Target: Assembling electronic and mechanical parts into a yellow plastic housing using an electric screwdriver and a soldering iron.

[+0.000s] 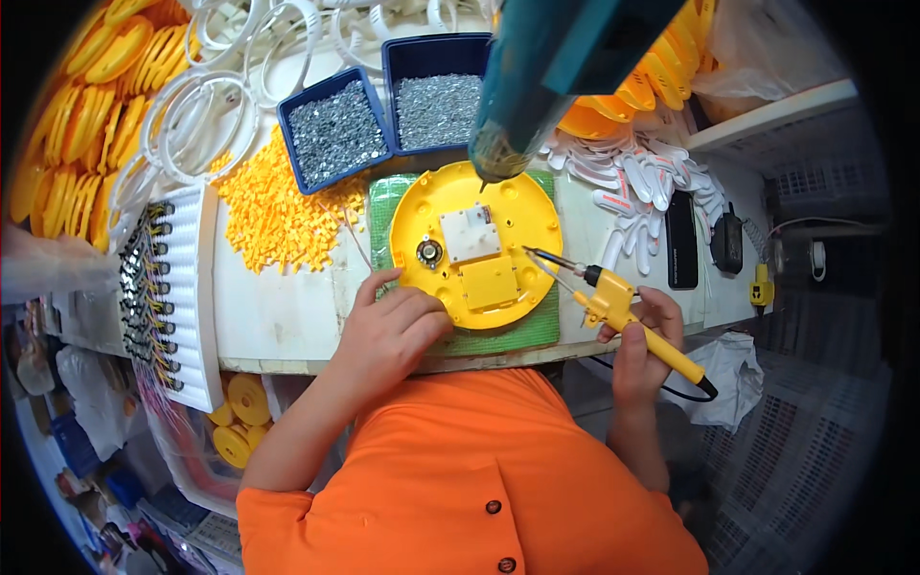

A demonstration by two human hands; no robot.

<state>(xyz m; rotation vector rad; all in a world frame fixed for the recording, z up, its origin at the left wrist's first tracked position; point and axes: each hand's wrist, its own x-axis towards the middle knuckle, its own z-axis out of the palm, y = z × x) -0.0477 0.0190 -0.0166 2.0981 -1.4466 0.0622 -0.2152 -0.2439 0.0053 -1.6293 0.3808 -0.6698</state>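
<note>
A round yellow plastic shell lies on a green mat. Inside it sit a white box-like block, a yellow rectangular cover and a small round speaker-like part. At the shell's lower left rim, my left hand is closed with curled fingers; its grip is partly hidden. A thin pinkish wire runs up beside those fingers. My right hand is shut on a yellow soldering gun, whose dark tip reaches over the shell's right rim.
Above the shell hangs a teal electric screwdriver. Two blue bins of small metal parts stand behind, beside a pile of small yellow pieces. A white rack of wired parts is left; white plastic pieces and a black phone lie right.
</note>
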